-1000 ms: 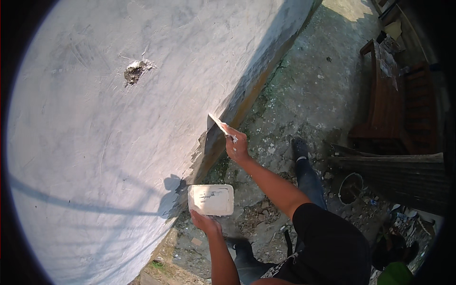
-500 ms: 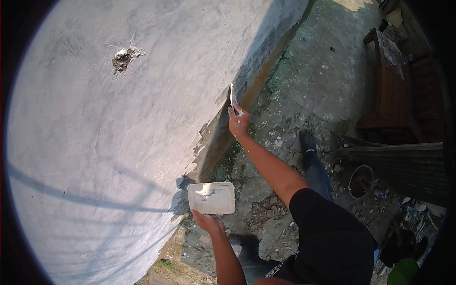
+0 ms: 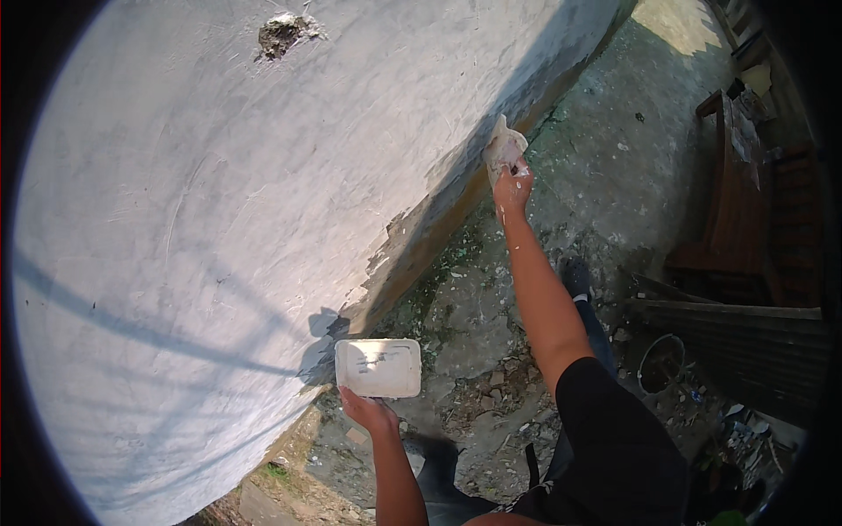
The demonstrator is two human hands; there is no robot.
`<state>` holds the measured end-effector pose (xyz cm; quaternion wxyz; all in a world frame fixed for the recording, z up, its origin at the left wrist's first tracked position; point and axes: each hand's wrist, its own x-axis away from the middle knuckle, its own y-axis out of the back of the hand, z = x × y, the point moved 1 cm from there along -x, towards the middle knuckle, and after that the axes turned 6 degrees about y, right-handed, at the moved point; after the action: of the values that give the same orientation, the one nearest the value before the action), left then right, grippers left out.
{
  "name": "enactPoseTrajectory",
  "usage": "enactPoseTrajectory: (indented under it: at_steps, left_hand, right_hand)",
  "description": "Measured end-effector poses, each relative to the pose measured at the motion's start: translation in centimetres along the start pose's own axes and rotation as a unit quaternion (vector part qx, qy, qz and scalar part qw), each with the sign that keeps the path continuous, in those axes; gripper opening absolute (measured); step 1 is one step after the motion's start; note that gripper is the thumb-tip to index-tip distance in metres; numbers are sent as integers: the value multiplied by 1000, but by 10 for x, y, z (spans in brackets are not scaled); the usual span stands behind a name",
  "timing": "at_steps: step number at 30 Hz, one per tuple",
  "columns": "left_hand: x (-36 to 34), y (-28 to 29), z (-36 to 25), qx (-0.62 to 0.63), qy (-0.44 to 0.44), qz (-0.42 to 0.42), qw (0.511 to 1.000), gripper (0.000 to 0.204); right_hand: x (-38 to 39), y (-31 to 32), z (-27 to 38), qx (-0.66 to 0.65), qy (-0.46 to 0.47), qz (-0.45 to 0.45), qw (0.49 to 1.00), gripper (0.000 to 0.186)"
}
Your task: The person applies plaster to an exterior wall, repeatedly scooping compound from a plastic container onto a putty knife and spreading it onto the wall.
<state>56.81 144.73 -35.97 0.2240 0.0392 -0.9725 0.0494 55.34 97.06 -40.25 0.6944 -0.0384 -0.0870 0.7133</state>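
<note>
Gripping a pale, flat scraper [image 3: 503,140] smeared with whitish paste, our right hand [image 3: 512,188] reaches out at nearly full arm's stretch, its fingers closed narrowly on the tool. We see the scraper at the lower edge of a large, whitish-grey plastered wall [image 3: 219,193]; whether its blade touches the surface we cannot tell. Our left hand [image 3: 373,414] holds a shallow, off-white rectangular tray [image 3: 416,373] by its lower left corner; the fingers underneath are hidden from us. The tray sits well apart from the scraper, just beside the wall's lower edge, with pale paste and grey streaks inside. Between tray and scraper we see a rough, darker brownish-grey strip [image 3: 408,250] along the wall's base. A jagged hole [image 3: 285,35] breaks the plaster near the top. To our right, a dark reddish-brown wooden bench [image 3: 732,210] stands on the stained grey concrete ground [image 3: 614,167].
</note>
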Motion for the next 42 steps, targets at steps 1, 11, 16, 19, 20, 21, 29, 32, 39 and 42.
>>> enactPoseTrajectory:
  at_steps: [1,11,16,19,20,21,29,32,39,42]
  left_hand:
    - [0,3,3,1,3,-7,1000,50]
    - [9,-4,-12,5,-12,-51,999,49]
    - [7,-8,-16,33,-7,-53,998,50]
    - [8,-13,-10,52,15,-67,996,50]
    - [5,-11,-4,54,18,-69,996,50]
    - [1,-6,1,63,16,-71,995,50]
    - [-9,94,-17,91,-12,-136,986,52]
    - [-13,105,-19,94,-25,-144,985,52]
    - [-10,110,-12,91,-21,-142,985,52]
    - [-3,102,-26,116,-29,-107,987,51]
  right_hand:
    - [7,-9,5,3,-2,7,1000,34]
    - [137,-23,19,21,221,229,948,28]
    - [79,-10,2,74,-93,-14,993,25]
    - [75,-17,-40,16,-81,-2,997,25]
    - [89,-34,-49,45,-65,28,996,26]
    - [112,-52,-52,69,36,41,996,28]
    - [235,-13,-56,24,180,252,950,26]
    - [165,7,-66,74,-6,116,990,27]
    - [95,-54,-8,-9,-67,1,998,29]
    - [179,-74,-26,48,154,17,987,40]
